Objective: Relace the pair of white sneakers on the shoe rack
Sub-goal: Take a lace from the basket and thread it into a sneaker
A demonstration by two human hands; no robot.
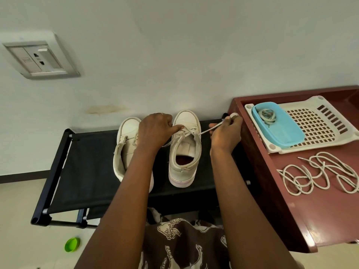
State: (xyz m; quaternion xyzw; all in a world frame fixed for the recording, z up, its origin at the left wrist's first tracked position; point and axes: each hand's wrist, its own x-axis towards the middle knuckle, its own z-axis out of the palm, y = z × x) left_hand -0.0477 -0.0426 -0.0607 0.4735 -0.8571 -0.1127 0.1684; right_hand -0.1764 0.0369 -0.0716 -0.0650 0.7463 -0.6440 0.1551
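Note:
Two white sneakers stand toes to the wall on the black shoe rack (87, 171). The left sneaker (126, 136) is partly hidden by my left arm. My left hand (155, 131) presses a finger on the eyelet area of the right sneaker (185, 150), fingers curled. My right hand (226, 131) pinches a white lace (208, 130) and holds it taut, out to the right of that shoe. A loose white lace (320, 173) lies coiled on the red-brown table.
The red-brown table (291, 210) stands right of the rack. On it a white perforated tray (318, 125) carries a blue container (285, 131) with another lace inside. A wall socket (38, 57) sits upper left. A green lid (72, 244) lies on the floor.

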